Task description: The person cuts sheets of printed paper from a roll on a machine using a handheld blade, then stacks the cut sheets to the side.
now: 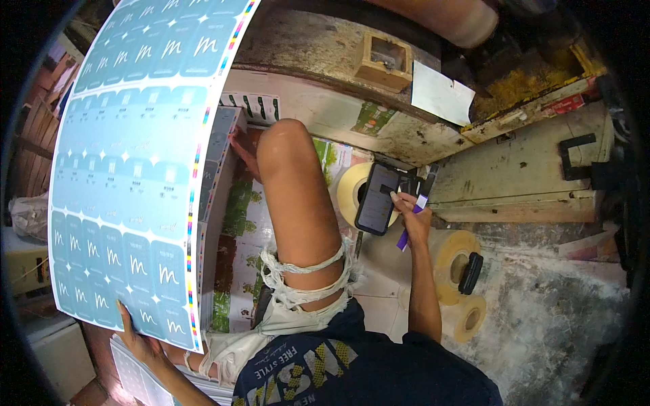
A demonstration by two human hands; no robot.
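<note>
A large printed sheet (128, 176) in pale blue and teal, with rows of label shapes and a colour strip down one edge, rises along the left side. My left hand (139, 342) grips its lower edge, thumb on the printed face and fingers behind. On the right, my right hand (414, 215) is closed round a slim purple tool (403, 239), perhaps a cutter knife; its kind is not clear. A fingertip of that hand meets the screen of a dark phone (376, 206). The phone leans, tilted, against a yellowish tape roll (347, 191).
A stack of printed sheets (215, 155) stands beside my raised knee (291, 145). More rolls (468, 318) and a black object (470, 273) lie to the right. Ahead runs a worn ledge bearing a small wooden box (384, 61) and white paper (442, 93). A metal handle (575, 162) juts out at right.
</note>
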